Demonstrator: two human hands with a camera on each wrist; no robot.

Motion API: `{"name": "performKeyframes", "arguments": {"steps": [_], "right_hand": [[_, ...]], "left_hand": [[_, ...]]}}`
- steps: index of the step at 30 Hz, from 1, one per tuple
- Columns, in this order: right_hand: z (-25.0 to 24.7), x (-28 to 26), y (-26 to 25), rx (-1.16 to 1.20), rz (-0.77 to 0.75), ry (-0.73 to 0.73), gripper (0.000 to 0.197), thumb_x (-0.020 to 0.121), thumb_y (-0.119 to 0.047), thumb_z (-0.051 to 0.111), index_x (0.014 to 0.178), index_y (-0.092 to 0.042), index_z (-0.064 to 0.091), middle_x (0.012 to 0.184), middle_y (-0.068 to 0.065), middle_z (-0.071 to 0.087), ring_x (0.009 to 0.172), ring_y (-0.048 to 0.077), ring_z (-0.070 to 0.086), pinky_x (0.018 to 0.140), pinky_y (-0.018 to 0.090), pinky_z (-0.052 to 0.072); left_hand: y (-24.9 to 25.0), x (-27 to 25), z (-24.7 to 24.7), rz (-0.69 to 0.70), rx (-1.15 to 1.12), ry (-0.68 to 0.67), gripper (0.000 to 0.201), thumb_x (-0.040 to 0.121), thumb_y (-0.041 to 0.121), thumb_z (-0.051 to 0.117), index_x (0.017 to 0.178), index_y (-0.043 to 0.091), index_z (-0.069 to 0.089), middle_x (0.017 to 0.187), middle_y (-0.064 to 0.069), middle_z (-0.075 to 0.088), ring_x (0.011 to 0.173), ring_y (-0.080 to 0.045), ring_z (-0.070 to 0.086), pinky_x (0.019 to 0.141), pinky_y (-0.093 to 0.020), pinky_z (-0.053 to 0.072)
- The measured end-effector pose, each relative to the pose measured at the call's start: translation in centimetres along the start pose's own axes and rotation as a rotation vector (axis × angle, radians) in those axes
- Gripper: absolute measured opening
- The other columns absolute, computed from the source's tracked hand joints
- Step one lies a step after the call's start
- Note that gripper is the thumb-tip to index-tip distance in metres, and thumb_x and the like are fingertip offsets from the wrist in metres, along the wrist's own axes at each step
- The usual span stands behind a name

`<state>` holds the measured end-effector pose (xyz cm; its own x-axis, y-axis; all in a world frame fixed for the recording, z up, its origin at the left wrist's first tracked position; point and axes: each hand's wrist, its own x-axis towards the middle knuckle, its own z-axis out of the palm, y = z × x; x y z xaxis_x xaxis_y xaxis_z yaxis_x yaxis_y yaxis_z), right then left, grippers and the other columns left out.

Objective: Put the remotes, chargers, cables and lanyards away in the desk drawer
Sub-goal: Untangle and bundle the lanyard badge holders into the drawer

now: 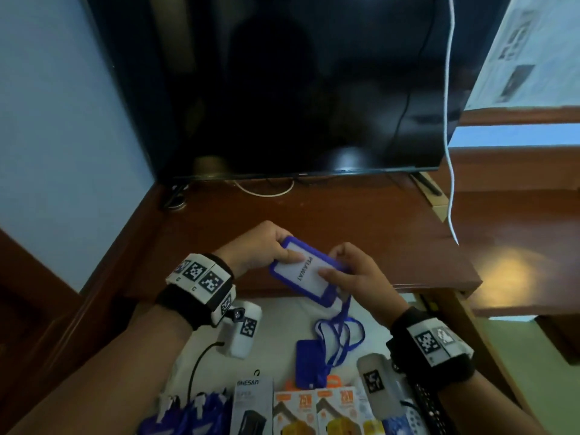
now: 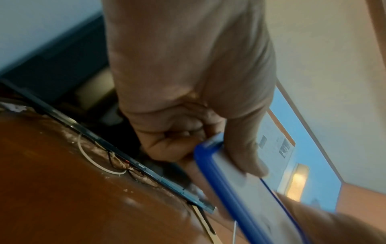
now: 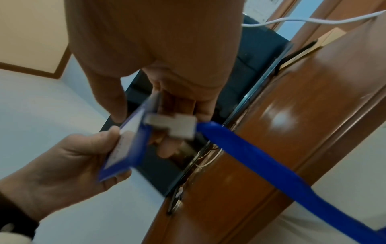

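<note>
Both hands hold a blue-framed badge holder (image 1: 306, 271) with a white card, above the front edge of the wooden desk (image 1: 345, 221). My left hand (image 1: 266, 249) pinches its far-left end, thumb on the card; my right hand (image 1: 348, 271) grips the near-right end. Its blue lanyard strap (image 1: 340, 334) hangs down into the open drawer (image 1: 282, 324). In the left wrist view the badge holder (image 2: 231, 180) sits under my thumb. In the right wrist view the badge holder (image 3: 129, 142), its metal clip (image 3: 175, 125) and the lanyard strap (image 3: 261, 160) show.
In the drawer lie another blue badge holder (image 1: 309, 356), boxed chargers (image 1: 317, 412), more lanyards (image 1: 188, 412) and a black remote (image 1: 430, 406). A dark TV screen (image 1: 298, 89) stands at the desk's back with cables (image 1: 266, 188) under it. A white cable (image 1: 450, 120) hangs on the right.
</note>
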<state>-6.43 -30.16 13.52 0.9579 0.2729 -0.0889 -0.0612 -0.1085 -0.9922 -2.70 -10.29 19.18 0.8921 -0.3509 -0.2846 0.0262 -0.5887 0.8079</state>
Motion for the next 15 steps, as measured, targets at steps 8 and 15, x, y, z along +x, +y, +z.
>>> {"name": "performKeyframes", "arguments": {"steps": [8, 15], "right_hand": [[-1.5, 0.3, -2.2, 0.068, -0.156, 0.218, 0.031, 0.089, -0.020, 0.065, 0.064, -0.005, 0.054, 0.054, 0.009, 0.053, 0.051, 0.018, 0.046, 0.051, 0.025, 0.039], [3.1, -0.6, -3.2, 0.492, -0.170, 0.297, 0.016, 0.096, -0.010, 0.050, 0.080, -0.014, 0.050, 0.047, -0.009, 0.054, 0.041, -0.001, 0.049, 0.043, 0.013, 0.039]], "left_hand": [[-0.6, 0.0, 1.1, 0.035, -0.566, 0.341, 0.011, 0.086, 0.019, 0.065, 0.093, 0.011, 0.066, 0.087, -0.005, 0.072, 0.077, -0.012, 0.070, 0.063, -0.018, 0.051], [0.4, 0.2, 2.8, -0.008, -0.966, 0.410, 0.008, 0.088, 0.019, 0.062, 0.094, 0.014, 0.065, 0.084, -0.004, 0.072, 0.072, -0.013, 0.070, 0.063, -0.025, 0.053]]}}
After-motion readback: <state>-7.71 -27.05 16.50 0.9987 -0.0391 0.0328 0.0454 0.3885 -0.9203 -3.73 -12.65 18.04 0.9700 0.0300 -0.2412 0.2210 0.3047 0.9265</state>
